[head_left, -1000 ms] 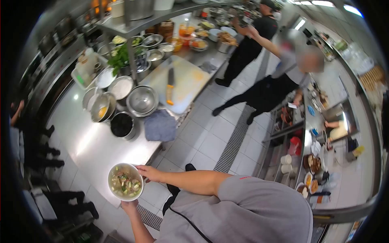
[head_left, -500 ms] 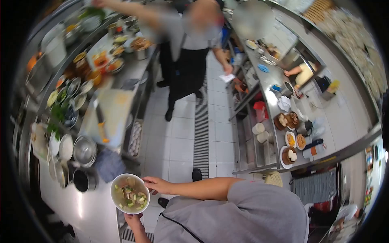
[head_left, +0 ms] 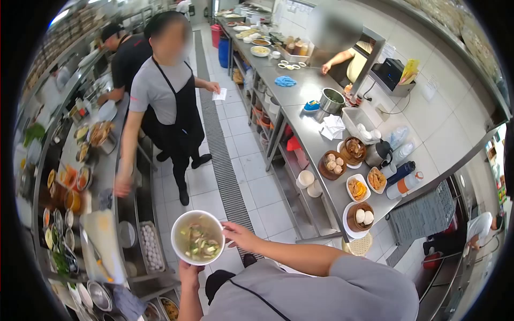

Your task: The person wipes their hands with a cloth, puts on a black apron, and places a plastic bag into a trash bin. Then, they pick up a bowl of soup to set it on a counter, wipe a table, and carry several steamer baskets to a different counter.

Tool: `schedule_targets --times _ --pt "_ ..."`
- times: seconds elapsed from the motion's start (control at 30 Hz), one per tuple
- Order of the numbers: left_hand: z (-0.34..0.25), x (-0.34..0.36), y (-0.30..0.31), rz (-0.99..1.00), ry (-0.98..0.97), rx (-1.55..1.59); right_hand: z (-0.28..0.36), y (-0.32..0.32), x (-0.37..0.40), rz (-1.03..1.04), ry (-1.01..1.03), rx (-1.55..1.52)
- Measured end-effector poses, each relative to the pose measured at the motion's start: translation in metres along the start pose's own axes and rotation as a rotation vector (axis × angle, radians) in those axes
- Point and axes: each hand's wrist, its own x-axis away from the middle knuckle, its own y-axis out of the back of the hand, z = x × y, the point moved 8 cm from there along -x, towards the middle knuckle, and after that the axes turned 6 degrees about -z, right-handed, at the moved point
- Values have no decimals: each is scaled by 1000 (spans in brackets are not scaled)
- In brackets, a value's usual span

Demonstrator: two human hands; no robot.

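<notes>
I hold a white bowl of soup (head_left: 198,237) with pale broth, greens and chunks in it, over the tiled aisle floor. My left hand (head_left: 188,270) supports the bowl from below at its near rim. My right hand (head_left: 239,235) grips the bowl's right rim, my grey-sleeved arm stretching in from the right.
A person in a grey shirt and black apron (head_left: 167,101) stands in the aisle ahead, holding a paper slip; another in black works behind. The right steel counter (head_left: 310,136) carries steamer baskets (head_left: 360,216), plates, a pot and bottles. The left counter (head_left: 101,176) holds ingredient bowls and a cutting board. A floor drain (head_left: 222,160) runs along the aisle.
My view has swung right, from the left prep counter to the aisle and the right counter. The bowl stays in both hands. The aproned person now stands facing me.
</notes>
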Motion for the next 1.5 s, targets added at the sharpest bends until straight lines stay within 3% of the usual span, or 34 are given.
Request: schedule_targets --times 0.17,0.27,0.33,0.57,0.83,1.03,1.23,1.3,1.5 --pt "-20 -96 -146 259 76 -185 31 141 -16 -339 28 -171" --pt "-44 -145 -231 272 84 -273 46 212 -32 -453 51 -228" --pt "-45 -186 -291 441 115 -317 56 254 -45 -541 61 -282" --pt "-59 -335 -494 732 177 -426 98 405 -112 -927 134 -468" --pt "-67 -468 -690 988 165 -506 148 548 -200 -1114 252 -559" --pt "-71 -528 -778 1021 166 -565 174 622 -252 -1197 262 -579" --pt "-77 -567 -824 1006 174 -537 192 657 -288 -1236 262 -640" --pt "-83 -573 -835 1034 143 -658 202 663 -295 -1249 256 -669" --pt "-102 -596 -870 838 -6 -696 207 687 -323 -1343 282 -817"
